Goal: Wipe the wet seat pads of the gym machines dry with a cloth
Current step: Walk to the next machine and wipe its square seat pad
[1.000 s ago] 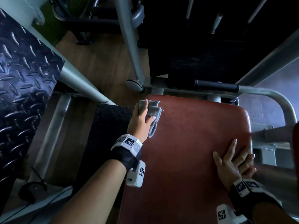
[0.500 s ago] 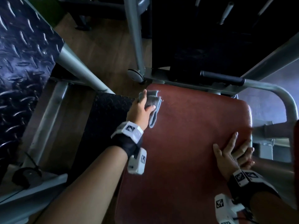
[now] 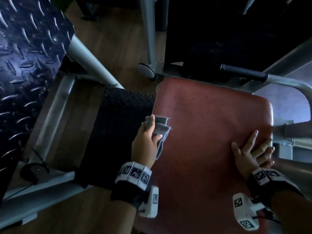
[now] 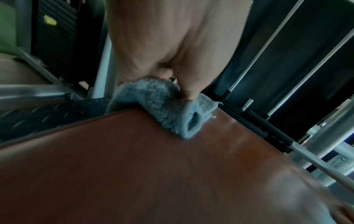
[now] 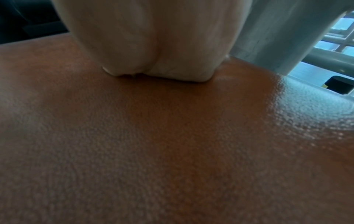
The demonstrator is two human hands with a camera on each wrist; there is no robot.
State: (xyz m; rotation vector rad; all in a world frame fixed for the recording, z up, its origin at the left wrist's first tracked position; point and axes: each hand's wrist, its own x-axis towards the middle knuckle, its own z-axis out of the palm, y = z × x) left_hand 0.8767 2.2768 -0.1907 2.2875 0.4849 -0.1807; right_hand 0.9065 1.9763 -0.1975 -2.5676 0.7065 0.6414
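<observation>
A reddish-brown seat pad (image 3: 211, 132) fills the middle of the head view. My left hand (image 3: 148, 137) grips a folded grey cloth (image 3: 160, 129) and presses it on the pad's left edge. In the left wrist view the grey cloth (image 4: 172, 109) lies bunched under my thumb on the seat pad (image 4: 172, 174). My right hand (image 3: 251, 149) rests on the pad's right edge, thumb and forefinger flat on top, the other fingers wrapped over the side. The right wrist view shows my right hand (image 5: 157, 45) on the grainy, glossy seat pad (image 5: 172, 144).
A grey steel frame tube (image 3: 287, 85) with a black grip (image 3: 243, 71) curves round the pad's far right. A black tread-plate step (image 3: 118, 132) lies left of the pad, a larger footplate (image 3: 25, 56) at far left. Wood floor (image 3: 104, 41) beyond.
My left hand has drawn the cloth back toward me along the pad's left edge, from the far corner to about mid-edge. The right hand has stayed on the right edge.
</observation>
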